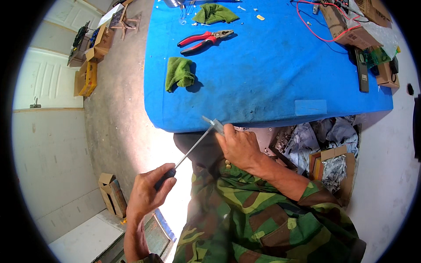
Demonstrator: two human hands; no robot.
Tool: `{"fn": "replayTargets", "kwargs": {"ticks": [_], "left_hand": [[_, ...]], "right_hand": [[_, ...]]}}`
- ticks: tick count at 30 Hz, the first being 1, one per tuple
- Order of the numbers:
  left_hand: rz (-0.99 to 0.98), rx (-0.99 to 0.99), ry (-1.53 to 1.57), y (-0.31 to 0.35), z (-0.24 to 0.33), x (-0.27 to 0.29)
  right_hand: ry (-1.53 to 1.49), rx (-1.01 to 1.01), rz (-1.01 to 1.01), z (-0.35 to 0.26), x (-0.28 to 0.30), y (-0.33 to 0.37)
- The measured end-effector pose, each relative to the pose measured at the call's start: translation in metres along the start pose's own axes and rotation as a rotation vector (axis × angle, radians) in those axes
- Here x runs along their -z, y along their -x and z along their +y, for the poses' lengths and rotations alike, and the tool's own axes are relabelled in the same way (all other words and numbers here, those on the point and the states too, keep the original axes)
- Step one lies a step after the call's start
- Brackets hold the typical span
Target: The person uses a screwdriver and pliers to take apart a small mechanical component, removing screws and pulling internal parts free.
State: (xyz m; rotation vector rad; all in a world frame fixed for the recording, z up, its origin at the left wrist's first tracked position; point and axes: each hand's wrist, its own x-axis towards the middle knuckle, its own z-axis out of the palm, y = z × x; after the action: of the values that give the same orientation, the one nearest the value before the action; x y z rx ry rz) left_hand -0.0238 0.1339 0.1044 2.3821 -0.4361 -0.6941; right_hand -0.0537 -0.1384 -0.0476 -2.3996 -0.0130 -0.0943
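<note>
My left hand (pixel 149 193) is closed around the dark handle of a long-shafted screwdriver (pixel 192 150), which slants up and to the right. Its shaft reaches the small, pale grey piece (pixel 218 126) that my right hand (pixel 242 147) pinches just off the table's near edge. Whether the tip touches the piece or passes beside it, I cannot tell; a thin metal end shows past it. The palm side of my right hand is hidden. On the blue-covered table (pixel 263 79) lie red-handled pliers (pixel 205 40) and a folded green cloth (pixel 180 73), both beyond my hands.
Another green cloth (pixel 215 14) lies near the far edge among small scraps. At the table's right are a cardboard box (pixel 335 22), a red cable (pixel 302 22) and a dark flat object (pixel 362 72). Under the table stands a box with crumpled wrapping (pixel 335 171).
</note>
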Motion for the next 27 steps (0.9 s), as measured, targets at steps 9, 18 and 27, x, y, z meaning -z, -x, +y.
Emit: {"fn": "replayTargets", "kwargs": {"ticks": [9, 18, 27], "left_hand": [[-0.132, 0.233, 0.437, -0.007, -0.024, -0.001], [0.069, -0.018, 0.029, 0.01, -0.021, -0.016], [0.148, -0.048, -0.526, 0.014, 0.03, -0.012]], "right_hand": [[0.016, 0.06, 0.064, 0.004, -0.002, -0.001], [-0.105, -0.031, 0.066, 0.001, -0.004, 0.0], [-0.426, -0.224, 0.003, -0.007, 0.002, 0.002]]}}
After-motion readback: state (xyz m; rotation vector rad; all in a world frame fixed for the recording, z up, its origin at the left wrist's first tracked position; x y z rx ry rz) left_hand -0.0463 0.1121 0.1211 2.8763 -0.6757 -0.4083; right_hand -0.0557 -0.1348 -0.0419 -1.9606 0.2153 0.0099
